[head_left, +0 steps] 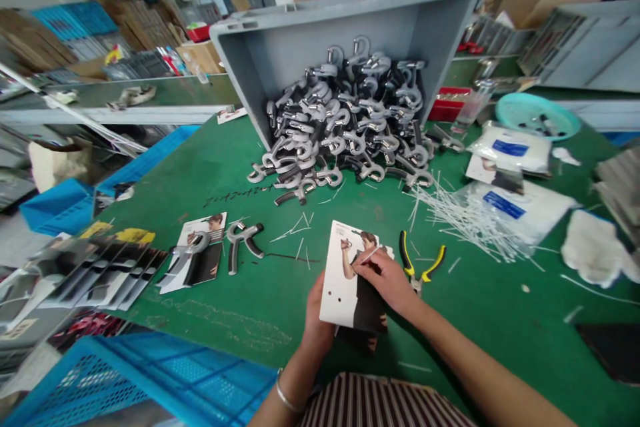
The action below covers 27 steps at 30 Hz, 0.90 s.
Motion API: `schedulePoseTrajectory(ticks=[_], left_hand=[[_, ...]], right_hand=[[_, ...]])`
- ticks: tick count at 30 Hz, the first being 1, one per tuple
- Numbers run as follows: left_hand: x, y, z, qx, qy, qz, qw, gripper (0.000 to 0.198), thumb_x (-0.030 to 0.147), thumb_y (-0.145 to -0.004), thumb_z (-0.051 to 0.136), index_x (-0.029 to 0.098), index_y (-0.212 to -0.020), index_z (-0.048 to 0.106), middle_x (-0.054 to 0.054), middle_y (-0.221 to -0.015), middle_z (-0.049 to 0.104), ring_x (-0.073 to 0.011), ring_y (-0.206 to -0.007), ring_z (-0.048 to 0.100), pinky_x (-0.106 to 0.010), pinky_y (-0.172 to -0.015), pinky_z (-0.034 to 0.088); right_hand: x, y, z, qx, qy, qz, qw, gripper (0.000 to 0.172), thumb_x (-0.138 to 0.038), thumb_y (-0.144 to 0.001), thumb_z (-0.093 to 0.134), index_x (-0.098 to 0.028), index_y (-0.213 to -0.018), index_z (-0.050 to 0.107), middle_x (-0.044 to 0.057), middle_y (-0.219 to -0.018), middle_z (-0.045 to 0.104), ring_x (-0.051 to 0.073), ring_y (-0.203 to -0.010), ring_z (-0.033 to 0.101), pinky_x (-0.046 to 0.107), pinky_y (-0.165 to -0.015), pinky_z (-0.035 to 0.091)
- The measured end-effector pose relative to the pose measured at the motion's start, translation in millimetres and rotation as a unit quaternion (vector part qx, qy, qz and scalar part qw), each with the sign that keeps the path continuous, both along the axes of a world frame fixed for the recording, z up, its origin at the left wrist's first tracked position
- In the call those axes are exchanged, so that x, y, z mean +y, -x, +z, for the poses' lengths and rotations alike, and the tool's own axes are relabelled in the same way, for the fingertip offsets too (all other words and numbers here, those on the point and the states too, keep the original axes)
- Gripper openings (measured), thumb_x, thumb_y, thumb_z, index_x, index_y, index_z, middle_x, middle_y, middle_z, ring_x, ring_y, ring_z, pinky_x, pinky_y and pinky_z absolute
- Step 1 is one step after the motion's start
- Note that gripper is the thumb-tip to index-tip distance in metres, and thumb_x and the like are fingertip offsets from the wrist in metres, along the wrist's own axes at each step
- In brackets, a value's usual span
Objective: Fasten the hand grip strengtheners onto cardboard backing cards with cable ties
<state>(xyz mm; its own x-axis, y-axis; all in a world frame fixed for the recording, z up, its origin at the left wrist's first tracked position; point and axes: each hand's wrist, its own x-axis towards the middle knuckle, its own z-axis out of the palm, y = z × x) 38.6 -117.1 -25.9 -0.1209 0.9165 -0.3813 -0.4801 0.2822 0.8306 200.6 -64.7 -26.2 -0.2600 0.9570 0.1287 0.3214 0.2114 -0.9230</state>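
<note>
Left hand (317, 320) closed on the left edge of a printed card (350, 287), fingers behind it. Card held tilted over the table (280, 300), close to the front edge; a second card (367, 341) shows beneath. Right hand (387, 280) pressed to the card's face, fingertips together, apparently pinching a thin white strip (369, 255); the pinch is too small to be sure.

Risks, as judged: strip slips if the pinch is loose; card creases if the right fingers push where the left gives no backing; lower card slides out if the left grip slackens. Pliers (416, 283) lie just beside the right wrist, toward the table's right edge; an outward elbow could knock them. Loose clamp (244, 237) lies clear, toward the left edge.
</note>
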Motion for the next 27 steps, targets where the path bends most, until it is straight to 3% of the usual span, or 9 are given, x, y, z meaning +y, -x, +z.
schedulePoseTrajectory(ticks=[3, 6, 8, 12, 19, 23, 27], left_hand=[[7, -3, -5.5, 0.078, -0.037, -0.027, 0.996, 0.041, 0.031, -0.069, 0.073, 0.016, -0.107, 0.073, -0.010, -0.103, 0.075, -0.0238, -0.090, 0.068, -0.032, -0.082, 0.052], [14, 1, -1.5, 0.198, -0.072, -0.116, 0.971, 0.029, 0.025, -0.068, 0.071, 0.014, -0.095, 0.076, -0.009, -0.093, 0.076, -0.0230, -0.082, 0.066, -0.030, -0.077, 0.051], [14, 4, 1.0, 0.251, -0.084, -0.140, 0.954, 0.022, 0.023, -0.068, 0.069, 0.012, -0.086, 0.076, -0.009, -0.086, 0.076, -0.0225, -0.078, 0.064, -0.029, -0.073, 0.051], [13, 5, 2.7, 0.291, -0.069, -0.141, 0.944, 0.015, 0.022, -0.067, 0.066, 0.012, -0.076, 0.073, -0.005, -0.074, 0.072, -0.0202, -0.070, 0.060, -0.027, -0.066, 0.049], [21, 14, 13.9, 0.348, -0.071, -0.214, 0.910, 0.005, 0.016, -0.066, 0.065, 0.015, -0.062, 0.069, -0.002, -0.064, 0.067, -0.0193, -0.064, 0.057, -0.026, -0.064, 0.045], [21, 18, 11.7, 0.370, -0.075, -0.217, 0.900, 0.010, 0.020, -0.069, 0.069, 0.016, -0.077, 0.074, -0.005, -0.074, 0.072, -0.0228, -0.071, 0.063, -0.028, -0.069, 0.048], [5, 26, 15.0, 0.436, -0.075, -0.238, 0.865, 0.035, 0.024, -0.075, 0.068, 0.021, -0.110, 0.072, -0.011, -0.110, 0.073, -0.0298, -0.099, 0.066, -0.037, -0.089, 0.048]], right_hand=[[0, -4, 0.6, 0.011, 0.016, 0.007, 1.000, 0.011, -0.030, -0.090, 0.062, -0.022, -0.086, 0.068, 0.003, -0.091, 0.063, 0.021, -0.090, 0.059, 0.034, -0.086, 0.043], [-3, -10, -3.4, 0.027, 0.036, 0.017, 0.999, 0.012, -0.032, -0.090, 0.063, -0.022, -0.087, 0.069, 0.002, -0.091, 0.063, 0.020, -0.089, 0.059, 0.032, -0.084, 0.043], [-6, -14, -7.4, 0.038, 0.044, 0.024, 0.998, 0.013, -0.034, -0.090, 0.063, -0.022, -0.088, 0.069, 0.002, -0.093, 0.064, 0.020, -0.091, 0.060, 0.033, -0.086, 0.043], [-7, -19, -11.2, 0.066, 0.051, 0.044, 0.996, 0.016, -0.036, -0.090, 0.064, -0.022, -0.090, 0.070, 0.003, -0.094, 0.066, 0.020, -0.094, 0.060, 0.033, -0.089, 0.044], [-5, -22, -7.7, 0.096, 0.093, 0.091, 0.987, 0.021, -0.041, -0.090, 0.064, -0.022, -0.093, 0.071, 0.003, -0.095, 0.066, 0.020, -0.092, 0.061, 0.033, -0.086, 0.046], [-8, -22, -8.4, 0.131, 0.142, 0.085, 0.978, 0.026, -0.045, -0.089, 0.063, -0.020, -0.093, 0.070, 0.003, -0.094, 0.066, 0.017, -0.083, 0.060, 0.030, -0.078, 0.047], [-12, -25, -9.1, 0.160, 0.178, 0.076, 0.968, 0.025, -0.044, -0.087, 0.065, -0.020, -0.092, 0.068, 0.001, -0.089, 0.065, 0.014, -0.073, 0.058, 0.027, -0.070, 0.047]])
